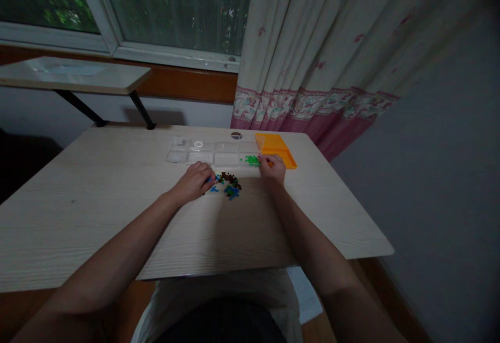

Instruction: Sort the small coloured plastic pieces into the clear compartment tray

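Note:
A loose pile of tiny brown, blue and green pieces [230, 180] lies on the table between my hands. My left hand [194, 180] rests at the pile's left edge, fingers curled together with the tips at some blue pieces; anything between them is too small to make out. Behind the pile stands a clear divided plastic box [226, 159]. Bright green pieces [252, 160] sit in its right front compartment. My right hand [274, 168] is closed in a pinch beside them, over the left front part of an orange tray [291, 162]; what it holds is hidden.
The pale wooden table [97, 202] reaches under both forearms. A round dark object [236, 135] lies behind the clear box. A raised shelf [78, 75] on black legs stands at the back left. A patterned curtain [297, 72] hangs behind the right side.

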The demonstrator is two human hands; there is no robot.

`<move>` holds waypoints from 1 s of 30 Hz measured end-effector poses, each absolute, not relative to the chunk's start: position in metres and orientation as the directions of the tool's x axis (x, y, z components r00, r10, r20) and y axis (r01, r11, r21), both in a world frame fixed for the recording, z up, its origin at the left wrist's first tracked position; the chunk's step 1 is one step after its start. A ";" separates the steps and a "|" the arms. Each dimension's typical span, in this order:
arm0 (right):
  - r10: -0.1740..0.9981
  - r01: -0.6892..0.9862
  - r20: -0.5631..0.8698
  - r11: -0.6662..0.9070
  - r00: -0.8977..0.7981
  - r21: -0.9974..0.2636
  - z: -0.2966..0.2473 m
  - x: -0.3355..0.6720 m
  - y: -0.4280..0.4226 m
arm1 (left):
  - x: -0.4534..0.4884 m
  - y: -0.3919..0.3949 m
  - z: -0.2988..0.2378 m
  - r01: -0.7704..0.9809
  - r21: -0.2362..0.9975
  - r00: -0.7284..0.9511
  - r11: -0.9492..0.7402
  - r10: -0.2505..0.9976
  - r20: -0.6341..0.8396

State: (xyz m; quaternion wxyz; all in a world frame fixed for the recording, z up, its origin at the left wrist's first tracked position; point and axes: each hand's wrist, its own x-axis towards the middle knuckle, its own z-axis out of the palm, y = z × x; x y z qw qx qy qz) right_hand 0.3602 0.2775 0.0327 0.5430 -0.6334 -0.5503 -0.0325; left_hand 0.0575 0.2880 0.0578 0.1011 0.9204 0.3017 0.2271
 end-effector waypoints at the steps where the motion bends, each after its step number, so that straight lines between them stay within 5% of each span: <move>1: 0.665 0.749 0.652 0.208 0.364 -0.630 0.034 0.358 0.276 | 0.058 0.289 0.058 0.494 0.352 0.705 -0.795 0.604 0.372; 7: 0.682 0.799 0.724 0.379 0.100 -0.467 0.049 0.324 0.257 | 0.063 0.292 0.059 0.391 0.613 0.515 -0.686 0.716 0.472; 13: 0.714 0.776 0.655 0.551 -0.249 -0.305 0.067 0.283 0.233 | 0.073 0.285 0.059 0.243 0.861 0.397 -0.447 0.855 0.333; 30: 0.704 0.848 0.644 0.505 -0.300 -0.158 0.074 0.272 0.224 | 0.087 0.270 0.066 0.028 0.970 0.454 -0.241 0.867 0.202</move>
